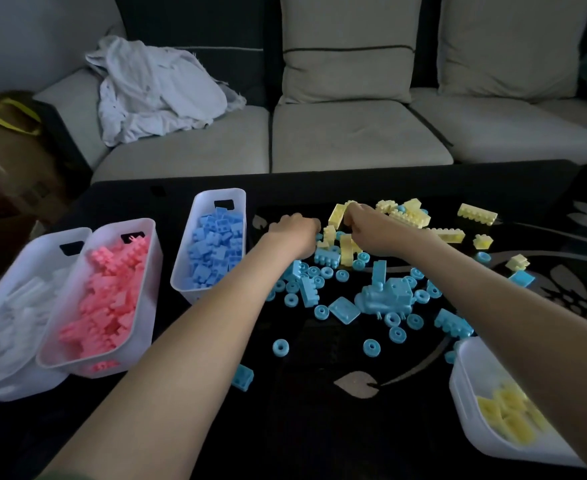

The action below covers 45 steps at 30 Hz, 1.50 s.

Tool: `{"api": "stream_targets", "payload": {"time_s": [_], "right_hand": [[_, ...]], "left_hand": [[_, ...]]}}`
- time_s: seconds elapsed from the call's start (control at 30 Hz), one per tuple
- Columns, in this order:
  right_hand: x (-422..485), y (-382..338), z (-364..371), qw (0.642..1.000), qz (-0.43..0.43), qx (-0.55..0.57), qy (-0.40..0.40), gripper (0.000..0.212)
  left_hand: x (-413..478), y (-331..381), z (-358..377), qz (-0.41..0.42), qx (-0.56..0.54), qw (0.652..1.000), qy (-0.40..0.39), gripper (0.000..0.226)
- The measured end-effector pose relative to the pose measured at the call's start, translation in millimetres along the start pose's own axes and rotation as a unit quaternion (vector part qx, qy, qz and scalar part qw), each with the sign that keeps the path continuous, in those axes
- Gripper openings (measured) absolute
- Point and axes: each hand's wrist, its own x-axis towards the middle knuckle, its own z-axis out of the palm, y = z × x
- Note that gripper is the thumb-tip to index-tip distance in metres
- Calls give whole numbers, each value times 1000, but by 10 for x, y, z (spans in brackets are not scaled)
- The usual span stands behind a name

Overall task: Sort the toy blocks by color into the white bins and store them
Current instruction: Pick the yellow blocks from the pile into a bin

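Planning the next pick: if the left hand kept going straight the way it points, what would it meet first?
Probably the small yellow blocks just beyond the left hand, then the long yellow block the right hand pinches; depth is unclear.

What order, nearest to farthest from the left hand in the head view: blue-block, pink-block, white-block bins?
1. Blue-block bin, just left of the left hand.
2. Pink-block bin, farther left.
3. White-block bin, at the far left edge.
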Motion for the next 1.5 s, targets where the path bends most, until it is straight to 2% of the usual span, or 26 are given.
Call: {"api": "stream_targets", "payload": {"time_s": [0.07, 0.23, 0.47, 0.63, 0.73, 0.93, 1.07, 1.2, 1.33, 1.5], "right_hand": [[4, -3, 32, 1000, 5, 9, -28, 37], [-1, -88, 89, 994, 56, -19, -91, 59], [-93, -153, 46, 995, 55, -2, -89, 52], [-144, -164, -19, 998, 55, 8, -32, 19], [-214, -141, -98, 998, 52, 31, -6, 26], [-447, -44, -231, 996, 42, 78, 0, 21], [-814, 70, -479, 993, 58, 97, 18, 28], [-1355, 277, -625, 994, 77, 76, 34, 26], [-1948, 532, -742, 994, 87, 57, -18, 13], [-2513, 769, -833, 988, 104, 99, -60, 22]], "left_hand": [[-4, 0, -10, 3, 0, 1000, 19, 41], [-60, -17, -20, 4, -29, 999, 31, 36], [-157, -15, -36, 4, -74, 996, 56, 36], [-179, 3, -14, -17, -130, 988, 84, 33], [-211, 9, -8, -21, -159, 983, 92, 32], [-387, 125, -79, -1, -201, 968, 149, 34], [-582, 393, -206, 49, -219, 960, 169, 32], [-955, 896, -275, 143, -236, 950, 145, 25], [-1421, 1299, -197, 241, -292, 920, 99, 18], [-1629, 1573, -89, 273, -221, 936, 35, 19]]}}
